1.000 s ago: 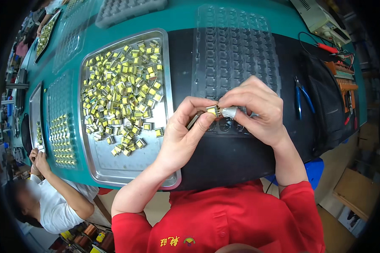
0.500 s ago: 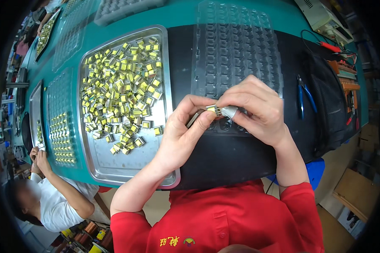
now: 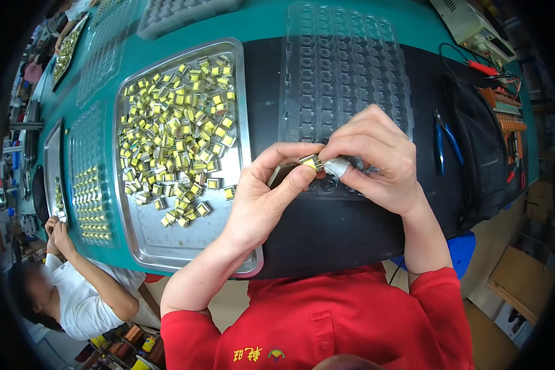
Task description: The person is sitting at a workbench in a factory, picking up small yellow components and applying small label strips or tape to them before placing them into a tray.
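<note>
My left hand [image 3: 262, 185] is closed, pinching a small yellow-wrapped transformer [image 3: 310, 163] between thumb and fingers. A flat grey-brown piece [image 3: 281, 175] is also tucked in that hand, behind the thumb. From the other side my right hand [image 3: 376, 157] closes on the transformer at its thin metal pins. Silvery wrapping [image 3: 337, 166] covers the tip of my right thumb. Both hands are over the near end of a clear plastic tray [image 3: 345, 80] with rows of moulded pockets. Left of them, a metal tray [image 3: 160, 243] holds a heap of similar yellow transformers.
Blue-handled pliers [image 3: 439, 142] lie on the black mat [image 3: 277, 228] at right, beside a black mesh bag [image 3: 475, 148]. Farther right stand an instrument with a red lead [image 3: 481, 68] and an orange rack [image 3: 509, 123]. A co-worker [image 3: 92, 290] sits at left by another pocketed tray [image 3: 89, 142].
The transformer has tilted a little between my hands, and the flat piece in my left hand shows more of its face. My right fingers have shifted slightly.
</note>
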{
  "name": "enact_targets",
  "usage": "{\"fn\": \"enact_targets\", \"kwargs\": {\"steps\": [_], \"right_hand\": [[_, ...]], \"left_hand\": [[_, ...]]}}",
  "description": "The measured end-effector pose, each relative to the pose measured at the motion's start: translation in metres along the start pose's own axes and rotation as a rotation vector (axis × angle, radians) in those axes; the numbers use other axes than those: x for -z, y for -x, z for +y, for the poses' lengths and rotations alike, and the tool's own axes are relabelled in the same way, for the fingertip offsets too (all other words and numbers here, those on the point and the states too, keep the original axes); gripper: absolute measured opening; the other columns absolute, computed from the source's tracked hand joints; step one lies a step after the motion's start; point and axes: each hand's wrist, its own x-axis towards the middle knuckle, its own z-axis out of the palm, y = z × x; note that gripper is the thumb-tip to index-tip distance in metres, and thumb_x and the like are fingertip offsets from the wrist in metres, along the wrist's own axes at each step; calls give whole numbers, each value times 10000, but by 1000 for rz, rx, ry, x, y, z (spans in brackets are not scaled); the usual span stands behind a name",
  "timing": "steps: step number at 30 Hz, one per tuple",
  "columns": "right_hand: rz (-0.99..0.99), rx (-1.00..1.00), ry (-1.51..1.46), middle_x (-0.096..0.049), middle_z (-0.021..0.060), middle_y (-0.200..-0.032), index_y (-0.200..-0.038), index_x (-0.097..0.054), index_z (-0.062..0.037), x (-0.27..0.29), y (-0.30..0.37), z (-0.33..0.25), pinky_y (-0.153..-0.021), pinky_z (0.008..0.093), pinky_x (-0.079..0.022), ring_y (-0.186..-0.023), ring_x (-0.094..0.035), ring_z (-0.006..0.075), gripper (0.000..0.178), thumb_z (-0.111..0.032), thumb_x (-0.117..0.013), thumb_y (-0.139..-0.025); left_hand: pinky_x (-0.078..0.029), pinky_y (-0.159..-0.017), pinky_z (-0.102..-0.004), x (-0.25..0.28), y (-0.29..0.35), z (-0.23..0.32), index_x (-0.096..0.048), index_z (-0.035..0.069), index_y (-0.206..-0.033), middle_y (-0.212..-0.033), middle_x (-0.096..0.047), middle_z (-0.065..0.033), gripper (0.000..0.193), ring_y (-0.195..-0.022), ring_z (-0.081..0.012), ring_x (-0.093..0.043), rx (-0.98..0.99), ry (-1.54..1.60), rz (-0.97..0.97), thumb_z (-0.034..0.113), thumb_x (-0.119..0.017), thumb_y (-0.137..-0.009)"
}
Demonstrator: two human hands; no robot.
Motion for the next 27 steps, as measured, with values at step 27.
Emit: {"fn": "enact_targets", "kwargs": {"steps": [27], "right_hand": [[-48,-195,-145,-639,-1,-781,-796,-684,-75,2,1,-3,-447,198,-333,-715,-512,107,194,22,-687,-628]], "left_hand": [[-443,-744,-226,1,-1,0,-570,43,-1134,-960,-639,-64,272,-883,-113,-587,140,255,28,145,-620,-887]]}}
